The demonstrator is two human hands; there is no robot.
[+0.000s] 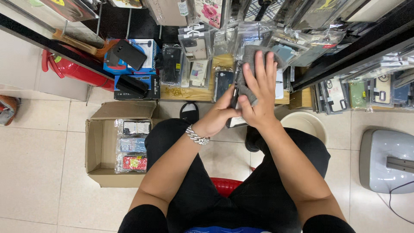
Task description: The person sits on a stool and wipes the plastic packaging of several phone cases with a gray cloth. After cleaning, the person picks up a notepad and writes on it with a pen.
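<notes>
Sitting: on a red stool (225, 185), I look down past my knees at both hands, which meet over my lap.
Right hand: my right hand (257, 92) lies flat on a grey cloth (249, 64), fingers stretched out and close together, thumb tucked across it, pressing the cloth down.
Left hand: my left hand (217, 116) is curled around a phone case (235, 113) from below, fingers closed on its edge; a silver bracelet (196, 136) sits on that wrist.
Phone case: it is mostly hidden between my two hands and under the cloth; only a dark strip and a pale lower corner show. It is held above my lap, in front of the stool.
Cardboard box: an open cardboard box (97, 149) stands on the floor to the left of the stool, with three bagged cases (131, 144) lying in a row inside.
Shelf: ahead of the stool, a low wooden shelf (189, 92) carries more bagged cases and boxes.
Bucket: a pale bucket (306, 123) sits just right of my right knee.
Grey machine: a grey machine (386, 162) rests on the floor well to the right of the stool.
</notes>
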